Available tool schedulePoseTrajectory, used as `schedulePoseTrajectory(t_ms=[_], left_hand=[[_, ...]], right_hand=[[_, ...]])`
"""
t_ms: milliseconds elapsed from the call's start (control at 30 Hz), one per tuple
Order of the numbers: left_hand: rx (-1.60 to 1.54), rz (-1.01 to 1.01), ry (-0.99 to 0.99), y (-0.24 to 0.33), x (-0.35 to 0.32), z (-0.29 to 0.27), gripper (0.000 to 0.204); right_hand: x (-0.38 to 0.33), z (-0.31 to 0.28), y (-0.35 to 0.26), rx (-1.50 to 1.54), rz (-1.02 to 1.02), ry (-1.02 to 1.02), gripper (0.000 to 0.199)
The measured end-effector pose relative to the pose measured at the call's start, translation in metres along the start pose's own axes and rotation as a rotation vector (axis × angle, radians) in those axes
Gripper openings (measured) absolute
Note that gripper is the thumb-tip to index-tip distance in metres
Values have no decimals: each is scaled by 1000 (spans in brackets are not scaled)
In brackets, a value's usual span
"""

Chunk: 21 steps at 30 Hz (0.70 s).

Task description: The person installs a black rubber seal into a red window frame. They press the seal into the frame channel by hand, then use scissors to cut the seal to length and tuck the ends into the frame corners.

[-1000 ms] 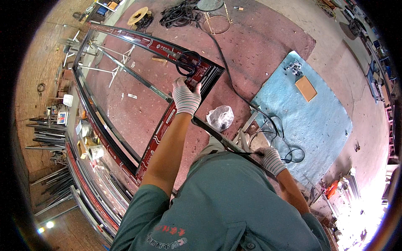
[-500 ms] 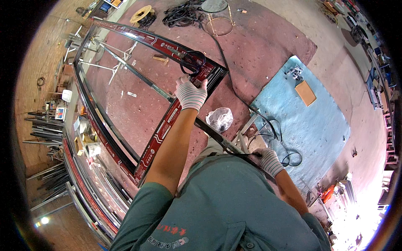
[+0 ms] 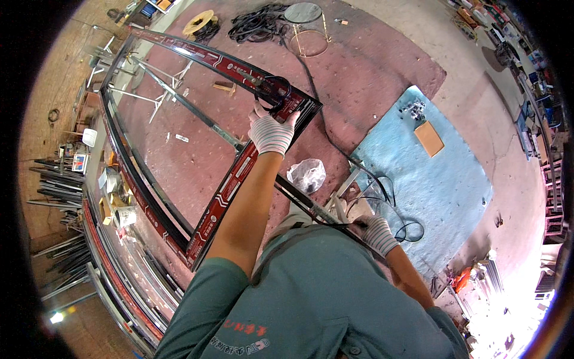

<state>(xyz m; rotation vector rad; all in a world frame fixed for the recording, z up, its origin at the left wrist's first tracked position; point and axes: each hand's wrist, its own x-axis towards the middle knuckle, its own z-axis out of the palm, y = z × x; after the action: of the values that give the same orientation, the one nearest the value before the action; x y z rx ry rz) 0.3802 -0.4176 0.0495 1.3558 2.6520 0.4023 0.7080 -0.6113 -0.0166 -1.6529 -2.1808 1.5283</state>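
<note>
My left hand (image 3: 272,133), in a striped knit glove, is closed over the near side of a large window-like frame (image 3: 214,220) covered in red film, close to its right corner. A small loop of black cord (image 3: 274,90) rests on the frame just beyond my fingertips. My right hand (image 3: 378,234), gloved the same way, is closed at my waist around a thin black strip (image 3: 326,224). That strip runs leftward across my front; its part inside the fist is hidden. Beneath the hands a narrow dark bar (image 3: 299,197) slants down from the frame toward me.
On the floor lie a clear plastic bag (image 3: 307,176), a blue mat (image 3: 454,179) with a cardboard box (image 3: 429,139), and a long black cable (image 3: 326,134). A support stand (image 3: 170,93) is under the frame. Metal profiles (image 3: 113,263) are stacked at left.
The whole view has shifted slightly. My left hand stays on the frame near the corner, and my right hand remains closed at my waist with little movement.
</note>
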Motion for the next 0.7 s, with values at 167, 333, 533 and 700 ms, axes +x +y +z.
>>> schedulePoseTrajectory(t_ms=[167, 333, 533, 700], left_hand=[[8, -75, -3, 8, 0, -4, 128], [6, -92, -45, 14, 0, -7, 131], [51, -132, -59, 23, 2, -10, 131], [1, 0, -32, 7, 2, 0, 127]], right_hand=[[-2, -7, -10, 13, 38, -35, 31], [-4, -7, -9, 41, 46, -52, 32], [-8, -8, -11, 155, 76, -64, 32], [-8, -10, -6, 53, 32, -58, 32]])
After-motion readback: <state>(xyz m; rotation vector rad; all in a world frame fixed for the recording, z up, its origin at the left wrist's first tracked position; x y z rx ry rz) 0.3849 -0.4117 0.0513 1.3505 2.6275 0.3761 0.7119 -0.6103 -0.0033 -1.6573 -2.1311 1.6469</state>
